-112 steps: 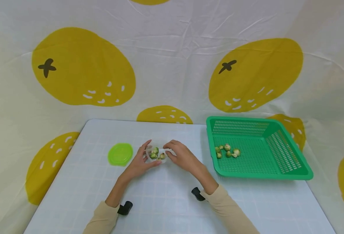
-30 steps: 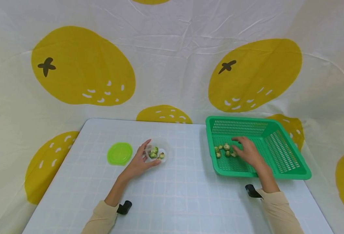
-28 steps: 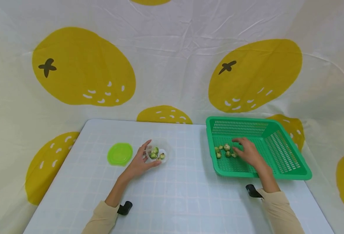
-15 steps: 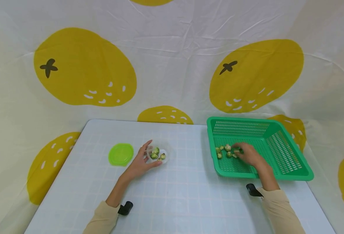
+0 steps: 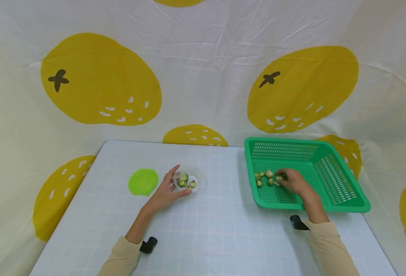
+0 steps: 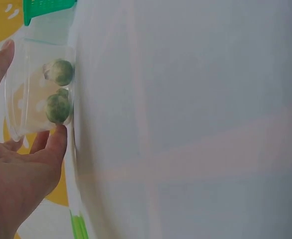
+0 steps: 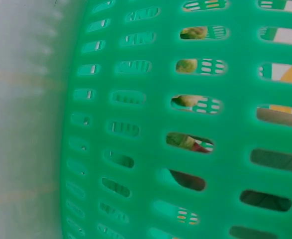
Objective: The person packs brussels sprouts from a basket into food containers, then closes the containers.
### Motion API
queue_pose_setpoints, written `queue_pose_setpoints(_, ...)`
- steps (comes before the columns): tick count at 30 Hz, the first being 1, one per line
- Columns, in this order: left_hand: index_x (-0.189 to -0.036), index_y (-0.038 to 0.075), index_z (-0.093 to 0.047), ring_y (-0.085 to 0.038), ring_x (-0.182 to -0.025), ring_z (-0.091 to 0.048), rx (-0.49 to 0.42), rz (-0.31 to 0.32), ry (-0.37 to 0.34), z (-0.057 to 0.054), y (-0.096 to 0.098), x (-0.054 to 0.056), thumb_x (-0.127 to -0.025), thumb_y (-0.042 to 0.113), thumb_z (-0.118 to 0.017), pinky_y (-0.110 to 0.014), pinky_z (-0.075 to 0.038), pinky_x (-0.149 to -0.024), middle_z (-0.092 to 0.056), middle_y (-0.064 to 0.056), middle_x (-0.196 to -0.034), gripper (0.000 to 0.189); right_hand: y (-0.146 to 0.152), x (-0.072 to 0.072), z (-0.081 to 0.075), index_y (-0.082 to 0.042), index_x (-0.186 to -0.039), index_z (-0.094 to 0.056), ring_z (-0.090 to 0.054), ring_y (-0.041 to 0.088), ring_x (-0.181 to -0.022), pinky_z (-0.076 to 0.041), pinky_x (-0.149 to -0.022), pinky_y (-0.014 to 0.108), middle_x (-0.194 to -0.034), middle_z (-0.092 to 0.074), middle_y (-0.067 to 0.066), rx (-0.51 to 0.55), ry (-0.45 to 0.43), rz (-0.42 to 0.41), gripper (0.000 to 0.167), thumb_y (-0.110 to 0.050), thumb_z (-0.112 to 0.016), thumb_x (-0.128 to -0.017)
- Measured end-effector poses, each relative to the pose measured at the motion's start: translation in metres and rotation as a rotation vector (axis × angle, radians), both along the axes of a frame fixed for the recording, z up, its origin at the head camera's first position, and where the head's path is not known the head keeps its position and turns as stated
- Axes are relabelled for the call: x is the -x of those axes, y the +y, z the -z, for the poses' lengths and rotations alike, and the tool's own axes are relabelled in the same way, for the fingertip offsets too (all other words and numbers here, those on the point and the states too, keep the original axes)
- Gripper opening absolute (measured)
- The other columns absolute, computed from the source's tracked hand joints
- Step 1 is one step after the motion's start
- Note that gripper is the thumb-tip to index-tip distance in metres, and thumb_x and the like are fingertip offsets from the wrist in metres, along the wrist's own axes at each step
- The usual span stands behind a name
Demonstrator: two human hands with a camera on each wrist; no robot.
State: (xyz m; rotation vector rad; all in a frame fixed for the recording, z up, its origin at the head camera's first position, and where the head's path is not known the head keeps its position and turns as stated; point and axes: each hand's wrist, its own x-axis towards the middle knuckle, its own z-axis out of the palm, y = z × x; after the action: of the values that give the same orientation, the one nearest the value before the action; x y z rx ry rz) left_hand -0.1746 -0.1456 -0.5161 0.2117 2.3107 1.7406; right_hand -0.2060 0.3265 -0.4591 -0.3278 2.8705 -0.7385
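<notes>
My left hand (image 5: pixel 165 195) holds a small clear plastic tub (image 5: pixel 191 177), thumb and fingers curved round its sides. Several Brussels sprouts (image 5: pixel 182 183) lie inside the tub; the left wrist view shows sprouts (image 6: pixel 59 108) through its wall. Inside the green plastic basket (image 5: pixel 356 207), my right hand (image 5: pixel 294 183) pinches a Brussels sprout (image 5: pixel 279 178) between thumb and fingers. Several more sprouts (image 5: pixel 269 174) are grouped just left of that hand on the basket floor. From the right wrist, the basket's slotted wall (image 7: pixel 238 99) hides most of the hand.
A bright green lid (image 5: pixel 142 182) lies flat on the table (image 5: pixel 203 234), left of the tub. The basket's raised walls surround the right hand at the table's right back. Behind the table hangs a white cloth (image 5: pixel 203 76) with large yellow fruit prints.
My right hand has moved from the tub across to the basket, lowered over a sprout and brought its thumb and fingers together on it. The left hand has stayed at the tub.
</notes>
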Motion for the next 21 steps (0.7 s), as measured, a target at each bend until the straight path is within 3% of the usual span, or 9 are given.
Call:
queue_pose_setpoints(10,-0.165,0.024,-0.017,-0.038,-0.152,-0.024,0.013,0.001,0.001,0.0,0.002,0.0,-0.085,0.034,-0.087,-0.049,-0.03,-0.121,-0.015,-0.018,-0.167,0.106,0.003,-0.002,-0.004,0.015,-0.117,-0.063,-0.063,0.049,-0.101,-0.056,-0.083,0.057,-0.11,-0.065,0.032,0.023,0.005,0.013,0.028,-0.001,-0.069,-0.096)
queue_pose_setpoints(21,-0.165,0.024,-0.017,-0.037,-0.152,-0.024,0.008,-0.002,0.013,-0.001,0.001,-0.001,-0.085,0.035,-0.087,-0.05,-0.03,-0.121,-0.015,-0.018,-0.167,0.107,0.001,-0.011,-0.012,0.01,-0.118,-0.067,-0.066,0.039,-0.095,-0.057,-0.079,0.052,-0.103,-0.068,0.022,0.087,0.07,0.038,0.028,-0.009,-0.071,-0.097)
